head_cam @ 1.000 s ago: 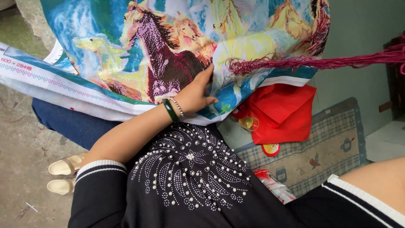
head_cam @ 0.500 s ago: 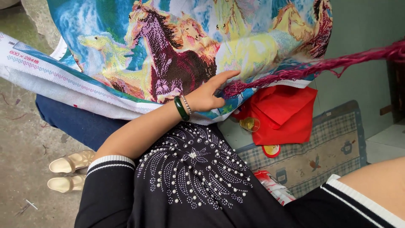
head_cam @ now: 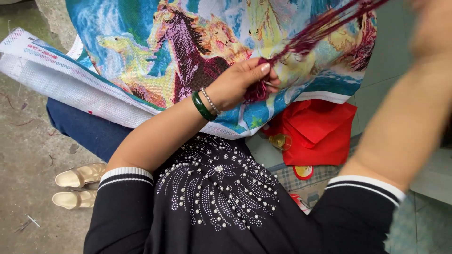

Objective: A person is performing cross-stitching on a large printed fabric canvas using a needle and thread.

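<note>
Left of the grip, a pair of beige sandals (head_cam: 77, 186) rests on the concrete floor (head_cam: 23, 141), and the white unstitched margin (head_cam: 56, 80) of the embroidery canvas (head_cam: 141, 56) hangs over the person's blue-trousered leg (head_cam: 89, 131). Toward the grip, the canvas shows horses already filled in with coloured stitches; most of the visible picture area reads as covered, so the stitching appears well advanced, though the part beyond the frame cannot be judged.

At the grip, the left hand (head_cam: 238, 84) lies on the canvas face, fingers curled and pinching the bunched end of a bundle of maroon thread (head_cam: 301, 44). A green bangle (head_cam: 202, 106) and a beaded bracelet sit on that wrist. From the pinch, the strands run taut up and to the right, across the canvas, toward the raised right hand (head_cam: 431, 19).

Right of the grip, that hand is blurred at the frame edge; whether it clenches the strands cannot be told. Below the grip lies a red cloth bag (head_cam: 325, 134) on a checked mat (head_cam: 301, 181).
</note>
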